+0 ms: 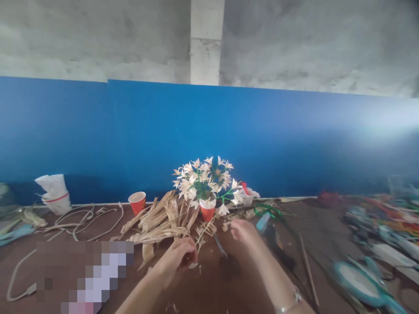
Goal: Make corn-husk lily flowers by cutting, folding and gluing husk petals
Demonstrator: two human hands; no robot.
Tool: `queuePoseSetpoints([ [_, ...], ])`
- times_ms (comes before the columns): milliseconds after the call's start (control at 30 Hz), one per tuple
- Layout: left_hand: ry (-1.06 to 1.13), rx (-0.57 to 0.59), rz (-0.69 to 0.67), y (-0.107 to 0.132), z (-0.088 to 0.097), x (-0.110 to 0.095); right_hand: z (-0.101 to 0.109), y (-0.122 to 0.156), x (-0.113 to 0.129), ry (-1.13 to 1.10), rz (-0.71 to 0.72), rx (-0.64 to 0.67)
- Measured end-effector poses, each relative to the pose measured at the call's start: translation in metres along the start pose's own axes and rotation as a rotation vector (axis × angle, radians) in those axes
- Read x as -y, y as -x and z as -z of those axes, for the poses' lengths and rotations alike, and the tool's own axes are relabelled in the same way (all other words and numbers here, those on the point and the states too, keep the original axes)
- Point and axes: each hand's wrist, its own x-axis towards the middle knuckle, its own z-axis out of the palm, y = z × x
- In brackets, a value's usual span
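Has flowers [204,175] already standing in far-middle cup [207,213], husks [160,218] loose at left; half-curls left hand [181,254] and right hand [243,231], cannot tell if holding anything.

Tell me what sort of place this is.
Probably a craft workspace: pale, handmade-looking flowers stand in an orange cup, dry husk-like strips lie heaped beside it, and a bare concrete wall rises behind.
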Motion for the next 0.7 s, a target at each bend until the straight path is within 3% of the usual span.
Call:
queuePoseSetpoints([
  [67, 0.05, 0.013, 0.022, 0.0, -0.002, 0.002, -0.023, 0.021, -0.002, 0.032, -0.017, 0.135],
  [133, 0.07, 0.028, 0.054, -0.002, -0.003, 0.002, -0.046, 0.037, -0.001, 0.01, 0.0, 0.426],
  [167, 0.079, 0.027, 0.07, -0.002, -0.003, 0.003, -0.056, 0.042, 0.0, -0.007, 0.031, 0.437],
  [300, 0.179, -0.072, 0.086, -0.005, 0.003, 0.009, -0.08, 0.041, -0.002, 0.045, 0.139, 0.261],
  [467, 0.313, -0.053, 0.133, 0.0, 0.007, 0.022, -0.089, 0.037, -0.021, 0.072, 0.279, 0.047],
  [567, 0.405, -0.15, 0.145, 0.003, -0.001, 0.027, -0.093, 0.043, -0.03, 0.17, 0.454, 0.062],
  [700, 0.527, -0.211, 0.061, -0.001, -0.007, 0.031, -0.095, 0.053, -0.033, 0.284, 0.637, 0.131],
])
